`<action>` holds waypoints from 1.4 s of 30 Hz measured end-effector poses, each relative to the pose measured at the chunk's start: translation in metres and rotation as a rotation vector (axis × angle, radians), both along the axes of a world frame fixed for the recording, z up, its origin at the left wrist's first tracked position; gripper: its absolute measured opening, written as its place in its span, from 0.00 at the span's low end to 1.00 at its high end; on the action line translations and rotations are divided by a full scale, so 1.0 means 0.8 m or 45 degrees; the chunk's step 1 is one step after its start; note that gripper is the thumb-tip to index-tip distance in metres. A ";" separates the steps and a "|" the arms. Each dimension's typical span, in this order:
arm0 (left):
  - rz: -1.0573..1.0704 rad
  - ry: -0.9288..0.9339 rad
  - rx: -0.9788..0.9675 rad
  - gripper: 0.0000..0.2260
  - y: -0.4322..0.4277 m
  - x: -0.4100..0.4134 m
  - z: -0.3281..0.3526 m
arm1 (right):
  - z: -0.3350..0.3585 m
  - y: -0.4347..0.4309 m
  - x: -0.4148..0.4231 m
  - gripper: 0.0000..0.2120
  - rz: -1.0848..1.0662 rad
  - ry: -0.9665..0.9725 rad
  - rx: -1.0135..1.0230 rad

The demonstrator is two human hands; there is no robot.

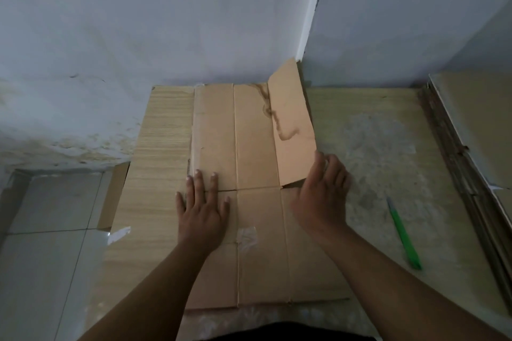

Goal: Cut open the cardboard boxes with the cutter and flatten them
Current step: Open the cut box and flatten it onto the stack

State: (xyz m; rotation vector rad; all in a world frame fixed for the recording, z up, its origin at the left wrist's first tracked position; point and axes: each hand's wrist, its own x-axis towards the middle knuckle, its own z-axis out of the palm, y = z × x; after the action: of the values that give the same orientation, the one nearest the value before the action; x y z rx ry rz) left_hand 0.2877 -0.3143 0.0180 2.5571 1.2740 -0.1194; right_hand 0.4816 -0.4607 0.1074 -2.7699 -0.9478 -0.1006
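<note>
I was flattening the cardboard box point(257, 230), left hand point(203, 210) spread flat on it, right hand point(321, 188) loosely curved against its raised flap point(293, 130) at one o'clock (gripping or not, I couldn't tell), which next needed pressing down; the cutter point(404, 235) lay at three o'clock.

Dim, flat bluish indoor light, soft faint shadows, overall slightly soft focus, wide-angle bending at edges

Wood-grain board point(160, 147) carries flattened cardboard point(260, 257); green cutter point(403, 235) on worn surface point(374, 147) beside.
</note>
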 end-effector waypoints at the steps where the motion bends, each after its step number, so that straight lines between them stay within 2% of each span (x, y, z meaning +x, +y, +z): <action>1: 0.001 -0.012 0.006 0.32 -0.003 -0.004 -0.001 | 0.000 0.005 -0.008 0.37 0.027 -0.003 0.039; 3: 0.002 -0.045 0.021 0.32 -0.008 -0.011 -0.001 | -0.003 0.016 -0.022 0.36 0.140 0.013 -0.013; 6: -0.029 -0.067 0.037 0.32 -0.016 -0.026 -0.003 | -0.024 0.032 -0.030 0.34 0.308 0.160 -0.255; 9: -0.049 -0.042 0.035 0.32 -0.021 -0.039 -0.002 | -0.065 0.024 -0.026 0.33 0.295 0.312 -0.397; 13: -0.066 0.004 0.050 0.32 -0.020 -0.036 -0.003 | -0.097 -0.002 -0.015 0.35 0.259 0.188 -0.325; 16: -0.101 0.027 0.078 0.33 -0.019 -0.034 -0.001 | -0.096 0.009 -0.032 0.35 0.158 0.221 -0.310; 19: -0.398 0.003 0.129 0.35 -0.013 -0.044 -0.001 | -0.103 0.000 -0.057 0.35 0.312 0.190 -0.305; 21: -0.495 -0.004 0.125 0.35 -0.008 -0.048 0.000 | -0.104 -0.015 -0.046 0.35 0.403 0.179 -0.289; 28: -0.456 -0.005 0.085 0.35 -0.001 -0.037 0.000 | -0.110 0.015 -0.010 0.34 0.137 0.162 -0.216; 34: -0.282 -0.040 0.060 0.33 0.022 0.007 0.004 | -0.101 -0.005 -0.049 0.32 0.215 0.149 -0.255; 42: -0.365 -0.036 0.077 0.35 0.001 -0.035 0.006 | -0.100 -0.041 -0.115 0.33 0.250 0.193 -0.240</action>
State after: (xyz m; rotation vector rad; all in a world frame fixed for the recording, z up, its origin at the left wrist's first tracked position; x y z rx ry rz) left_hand 0.2596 -0.3133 0.0225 2.7687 0.9069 -0.1038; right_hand 0.3895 -0.4938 0.0277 -2.7811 -1.2375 0.2373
